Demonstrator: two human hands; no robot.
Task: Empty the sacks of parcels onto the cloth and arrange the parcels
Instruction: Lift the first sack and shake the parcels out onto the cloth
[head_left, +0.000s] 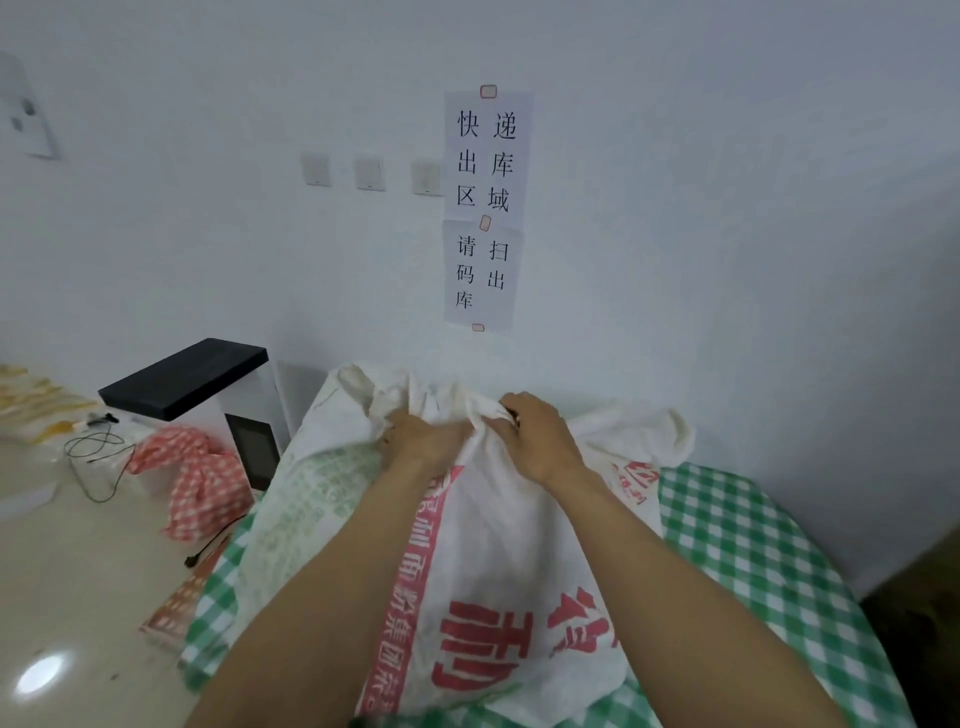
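Observation:
A full white woven sack (498, 561) with red print lies on the green checked cloth (753, 561), its bunched mouth toward the wall. My left hand (426, 441) and my right hand (540, 441) both grip the gathered fabric at that mouth, side by side. A second white sack (306, 483) with faded green print lies against its left side. No parcels show; the sacks hide their contents.
A white machine (228, 410) with a black top and a small screen stands at the left against the wall. A red checked cloth (197, 478) is crumpled beside it, with thin black cables (98, 457) on the beige counter. Paper signs (485, 208) hang on the wall.

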